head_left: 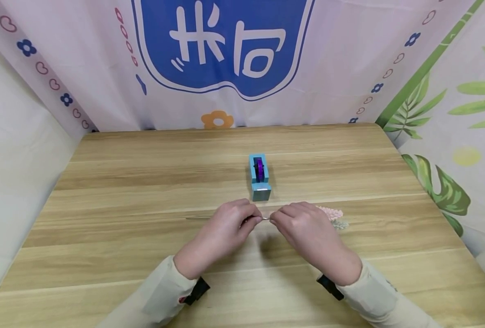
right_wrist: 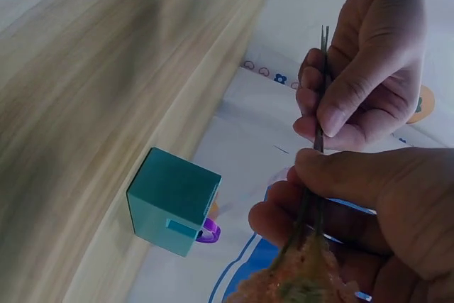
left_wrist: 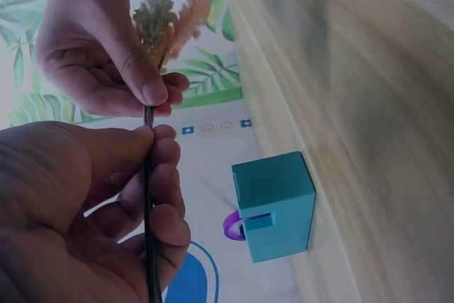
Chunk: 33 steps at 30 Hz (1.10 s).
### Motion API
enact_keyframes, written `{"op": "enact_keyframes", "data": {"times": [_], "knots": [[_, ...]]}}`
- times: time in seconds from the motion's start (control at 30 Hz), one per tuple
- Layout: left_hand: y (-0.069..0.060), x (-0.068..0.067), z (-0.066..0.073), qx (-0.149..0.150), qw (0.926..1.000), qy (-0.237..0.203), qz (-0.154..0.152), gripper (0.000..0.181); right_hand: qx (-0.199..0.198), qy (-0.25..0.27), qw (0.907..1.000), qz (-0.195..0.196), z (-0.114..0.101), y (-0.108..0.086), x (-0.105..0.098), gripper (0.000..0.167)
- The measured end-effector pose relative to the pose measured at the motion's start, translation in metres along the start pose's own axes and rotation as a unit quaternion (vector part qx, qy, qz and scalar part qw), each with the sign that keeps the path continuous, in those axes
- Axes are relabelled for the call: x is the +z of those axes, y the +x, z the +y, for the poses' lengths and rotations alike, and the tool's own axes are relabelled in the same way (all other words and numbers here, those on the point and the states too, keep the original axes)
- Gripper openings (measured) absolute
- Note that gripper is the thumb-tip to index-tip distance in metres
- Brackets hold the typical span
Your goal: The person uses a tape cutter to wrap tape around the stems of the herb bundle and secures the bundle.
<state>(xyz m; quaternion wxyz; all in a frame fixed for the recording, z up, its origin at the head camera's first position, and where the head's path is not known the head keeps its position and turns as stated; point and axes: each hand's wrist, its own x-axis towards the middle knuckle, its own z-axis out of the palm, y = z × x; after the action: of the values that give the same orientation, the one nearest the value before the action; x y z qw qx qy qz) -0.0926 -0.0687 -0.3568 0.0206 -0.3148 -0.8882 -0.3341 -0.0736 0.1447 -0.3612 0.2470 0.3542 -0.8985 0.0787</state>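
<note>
My left hand [head_left: 222,230] and right hand [head_left: 308,232] meet above the table and pinch a thin bundle of artificial flower stems [left_wrist: 151,260], a short gap apart. To the left of my left hand the stem ends [head_left: 196,217] stick out. At the other end, beyond my right hand, are a pink flower head [head_left: 331,212] and a grey-green one [head_left: 340,225]. In the right wrist view the stems [right_wrist: 325,58] run between thumb and fingers of both hands. Whatever binds the bundle at the pinch is too small to tell.
Just beyond my hands a light blue tape dispenser [head_left: 261,192] with a purple reel [head_left: 259,169] stands on the wooden table [head_left: 144,182]. Behind the table hangs a printed cloth [head_left: 103,68] with a blue emblem. A leaf-patterned cloth [head_left: 467,155] is at the right.
</note>
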Motion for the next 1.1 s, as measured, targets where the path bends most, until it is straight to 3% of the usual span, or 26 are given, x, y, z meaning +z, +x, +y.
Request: {"op": "enact_keyframes", "data": {"times": [0.6,1.1], "knots": [[-0.001,0.003,-0.002,-0.008,0.9997,-0.010,0.022,0.005,0.005,0.026,0.9994,-0.024,0.003,0.004,-0.003,0.006],[0.000,0.002,-0.002,-0.046,0.9989,-0.008,-0.004,0.008,-0.014,0.036,0.9992,0.001,0.007,0.004,0.006,0.008]]}}
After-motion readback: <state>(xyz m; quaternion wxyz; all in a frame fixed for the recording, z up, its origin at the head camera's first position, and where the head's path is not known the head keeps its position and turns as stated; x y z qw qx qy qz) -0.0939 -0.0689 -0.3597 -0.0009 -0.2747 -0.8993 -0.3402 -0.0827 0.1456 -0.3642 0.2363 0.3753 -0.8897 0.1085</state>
